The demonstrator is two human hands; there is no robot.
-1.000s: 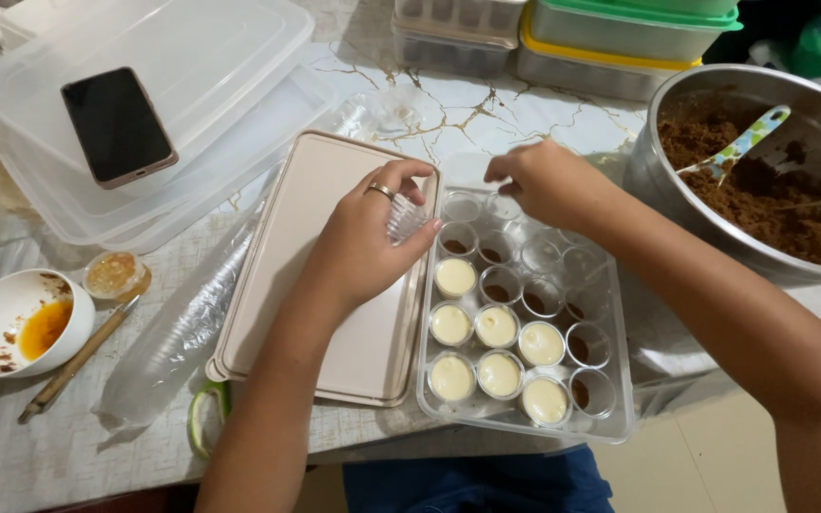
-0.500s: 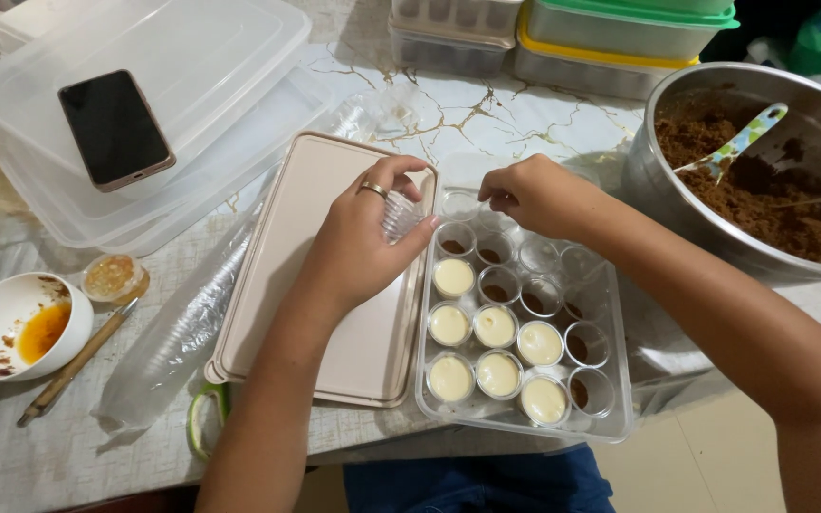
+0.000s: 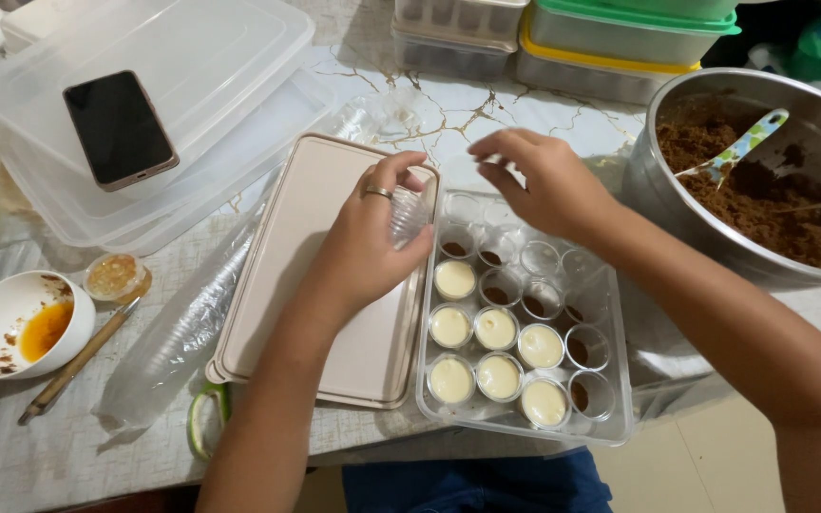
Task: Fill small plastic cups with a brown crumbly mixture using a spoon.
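My left hand (image 3: 368, 242), with a ring on one finger, holds a small stack of clear plastic cups (image 3: 409, 215) over the right edge of a beige lid (image 3: 311, 285). My right hand (image 3: 539, 180) hovers beside it with the fingertips pinched near the stack's top, above the far end of a clear tray (image 3: 620, 418). That tray carries several small cups: some filled with pale cream (image 3: 498, 329), some with only a brown base (image 3: 455, 249), some bare.
A steel bowl (image 3: 677, 214) of brown crumbs with a spoon (image 3: 738, 147) sits at right. Stacked clear boxes with a phone (image 3: 118, 128) lie far left. A sleeve of cups (image 3: 178, 332), a white bowl (image 3: 2, 304), a brush and lidded containers (image 3: 610, 43) surround them.
My right hand has moved left from above the tray toward the cup stack in my left hand. The left hand has stayed nearly still.
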